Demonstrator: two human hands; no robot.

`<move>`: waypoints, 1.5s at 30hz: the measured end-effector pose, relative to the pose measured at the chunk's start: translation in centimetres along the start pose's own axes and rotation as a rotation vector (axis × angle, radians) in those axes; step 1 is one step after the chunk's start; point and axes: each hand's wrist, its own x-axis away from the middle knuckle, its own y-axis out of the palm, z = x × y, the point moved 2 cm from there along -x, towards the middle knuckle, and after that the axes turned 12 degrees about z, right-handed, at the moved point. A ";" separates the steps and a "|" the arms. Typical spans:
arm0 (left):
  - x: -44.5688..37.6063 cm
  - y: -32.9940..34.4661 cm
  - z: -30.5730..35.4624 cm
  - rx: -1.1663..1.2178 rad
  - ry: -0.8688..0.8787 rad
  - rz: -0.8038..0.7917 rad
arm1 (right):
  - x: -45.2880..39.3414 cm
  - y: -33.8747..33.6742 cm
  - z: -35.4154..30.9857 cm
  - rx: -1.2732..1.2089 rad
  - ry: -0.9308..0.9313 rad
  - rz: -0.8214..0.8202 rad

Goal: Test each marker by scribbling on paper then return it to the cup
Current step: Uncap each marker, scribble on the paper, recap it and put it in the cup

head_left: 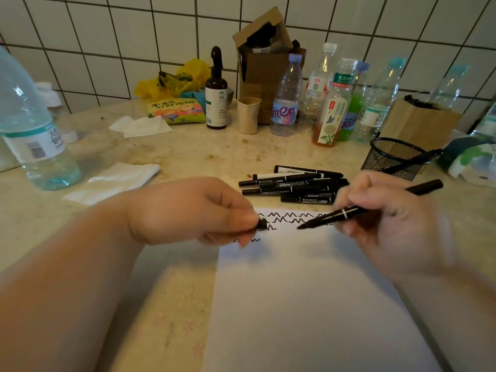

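— What have you got in your right hand [386,221]?

— Your fingers are curled round a black marker [357,209], uncapped, its tip pointing toward your left hand and hanging just over the top of the paper [308,291]. I cannot tell whether the tip touches the sheet.

— And your left hand [204,210]?

— Your thumb and fingertips pinch a small black cap [262,224], just beyond the marker's tip, over the left end of the scribbles [290,218].

— Where do those scribbles lie from your grip?

— Rows of black zigzags run between your two hands along the far edge of the paper; a short one sits under your left fingers.

— The other markers?

— A pile of black markers [292,185] lies on the countertop [188,154], just past your right knuckles, beyond the paper.

— The cup?

— The black mesh cup [391,157] stands farther out from your right hand, to its outer side, with one marker [418,158] leaning out of it.
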 end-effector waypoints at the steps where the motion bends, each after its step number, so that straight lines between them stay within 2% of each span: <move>1: -0.3 -0.2 0.0 -0.021 -0.023 0.119 | -0.1 -0.3 0.2 0.022 0.010 0.043; 4: -1.6 0.1 -0.1 -0.278 -0.093 0.461 | 0.6 0.7 1.2 0.123 0.083 0.043; 6: -2.1 0.7 -0.4 -0.500 -0.115 0.529 | 1.1 1.7 1.7 0.187 0.112 0.014; 8: -2.2 0.9 -0.8 -0.612 -0.121 0.501 | 1.2 2.0 2.0 0.227 0.137 0.019; 15: -2.4 1.1 -1.8 -0.669 -0.088 0.441 | 1.3 2.2 2.5 0.308 0.195 0.018; 27: -3.0 1.0 -2.9 -0.668 -0.080 0.442 | 1.3 2.3 2.9 0.378 0.177 0.001; 45: -2.7 1.1 -2.6 -0.646 -0.091 0.446 | 0.8 1.7 3.1 0.346 0.221 0.094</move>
